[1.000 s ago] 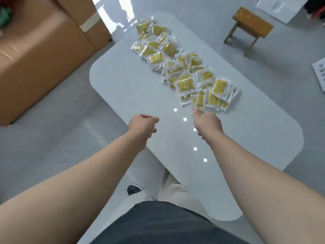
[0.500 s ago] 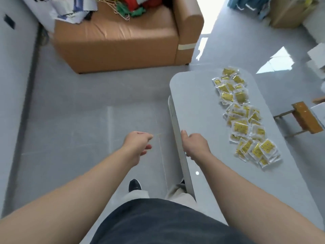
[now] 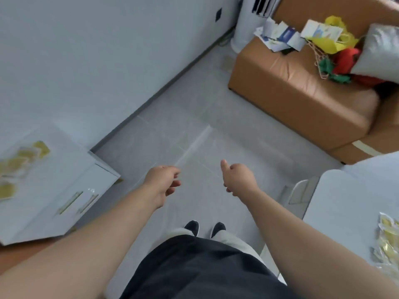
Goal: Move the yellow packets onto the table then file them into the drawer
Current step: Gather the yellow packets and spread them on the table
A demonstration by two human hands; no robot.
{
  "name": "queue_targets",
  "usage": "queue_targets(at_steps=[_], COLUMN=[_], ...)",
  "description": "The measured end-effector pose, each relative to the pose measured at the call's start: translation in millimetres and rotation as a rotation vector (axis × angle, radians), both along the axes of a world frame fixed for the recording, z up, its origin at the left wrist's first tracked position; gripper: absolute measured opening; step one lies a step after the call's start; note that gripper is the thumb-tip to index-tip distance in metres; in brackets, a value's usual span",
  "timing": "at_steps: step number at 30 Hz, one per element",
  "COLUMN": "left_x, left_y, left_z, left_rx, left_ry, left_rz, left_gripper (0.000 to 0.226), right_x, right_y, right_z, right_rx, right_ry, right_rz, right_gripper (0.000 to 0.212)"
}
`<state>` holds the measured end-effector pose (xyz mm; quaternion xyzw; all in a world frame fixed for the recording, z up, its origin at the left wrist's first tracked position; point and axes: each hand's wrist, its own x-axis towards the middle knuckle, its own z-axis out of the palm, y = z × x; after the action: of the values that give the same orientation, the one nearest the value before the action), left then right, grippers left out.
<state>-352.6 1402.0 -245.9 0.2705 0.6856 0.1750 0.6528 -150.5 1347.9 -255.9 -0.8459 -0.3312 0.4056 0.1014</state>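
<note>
Left hand [image 3: 163, 183]: loose, holding nothing, over floor [image 3: 183, 126].
Right hand [image 3: 239, 178]: loose, thumb up, holding nothing.
Packets [image 3: 389, 238]: on table [image 3: 345, 190], near right.

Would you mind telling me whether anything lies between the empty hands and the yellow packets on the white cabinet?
Nothing visible does. The left hand and right hand hang empty over bare floor, and only open floor separates them from the packets on the cabinet at left.
</note>
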Motion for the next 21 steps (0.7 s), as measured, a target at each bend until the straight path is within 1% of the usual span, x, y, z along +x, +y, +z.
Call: queue_targets(at_steps=[4, 10, 13, 15, 17, 21], left_x=[-58.7, -119.6, -146.2, -165.4, -184.4, -229.6], left_y=[7.1, 13.4, 19.7, 26.5, 30.9, 36.2], left_z=[-7.6, -5.4, 2.2, 4.2, 5.4, 5.5], left_rx=[-0.075, -0.145, -0.110, -0.086, -0.085, -0.084], left_ry=[0.007, 0.042, 0.080, 0.065, 0.037, -0.010], left_rz=[0.243, 0.590, 0.746, 0.860, 0.957, 1.056], left_gripper=[0.008, 0.011, 0.011, 0.011, 0.011, 0.009], right_x=[-40.4, -82.3, -97.3, -109.6, -124.7, -169.7], right_y=[48.0, 113.7, 140.0, 159.5, 176.3, 204.8], right_z=[-10.6, -30.4, -41.4, -43.8, -43.8, -46.5], right_rx=[-0.029, -0.063, -0.086, -0.091, -0.097, -0.104], right_ry=[0.018, 0.029, -0.005, -0.038, -0.050, -0.066], right_rz=[0.196, 0.530, 0.694, 0.799, 0.869, 0.926], right_gripper=[0.060, 0.056, 0.055, 0.053, 0.050, 0.050])
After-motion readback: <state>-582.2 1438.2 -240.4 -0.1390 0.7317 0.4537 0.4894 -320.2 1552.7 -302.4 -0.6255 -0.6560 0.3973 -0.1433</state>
